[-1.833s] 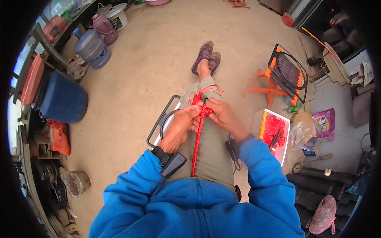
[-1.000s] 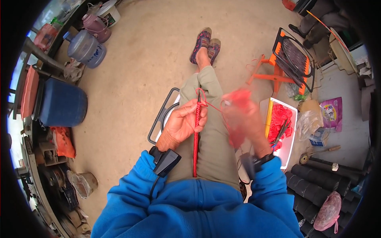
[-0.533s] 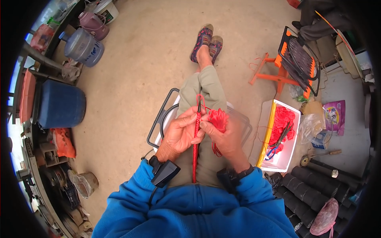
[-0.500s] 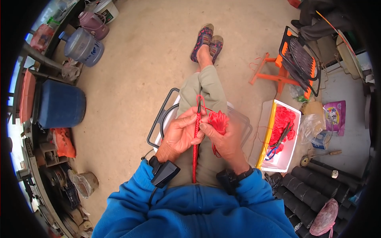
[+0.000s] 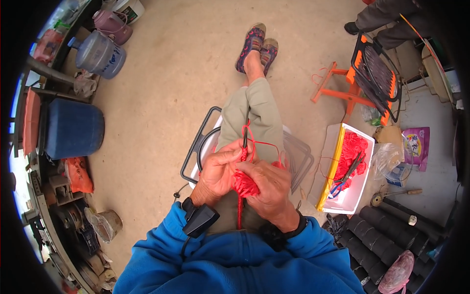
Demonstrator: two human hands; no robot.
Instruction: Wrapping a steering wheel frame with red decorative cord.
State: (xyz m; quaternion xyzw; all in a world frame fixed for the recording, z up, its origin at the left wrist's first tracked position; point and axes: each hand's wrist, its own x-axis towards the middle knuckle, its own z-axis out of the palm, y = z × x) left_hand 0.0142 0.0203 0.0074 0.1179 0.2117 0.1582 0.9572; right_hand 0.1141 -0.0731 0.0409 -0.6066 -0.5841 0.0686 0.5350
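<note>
Over my lap, my left hand is closed around a thin black rod covered with tight red weaving, gripping it at the upper part of the covered length. Its red woven length runs down toward my waist. My right hand is closed on a looped bundle of red cord, held across the front of the rod, close against my left fingers. A loose strand arcs from the rod's upper part toward the right hand. The fingers partly hide where cord and rod meet.
At right stands a white box holding more red cord and scissors. Beyond it is an orange-and-black folding stand, near another person's legs. Black rolls lie lower right. A blue drum stands left.
My right hand has moved left with the red cord bundle, from beside the rod to across its front. The loose strand now stretches farther out to the right.
</note>
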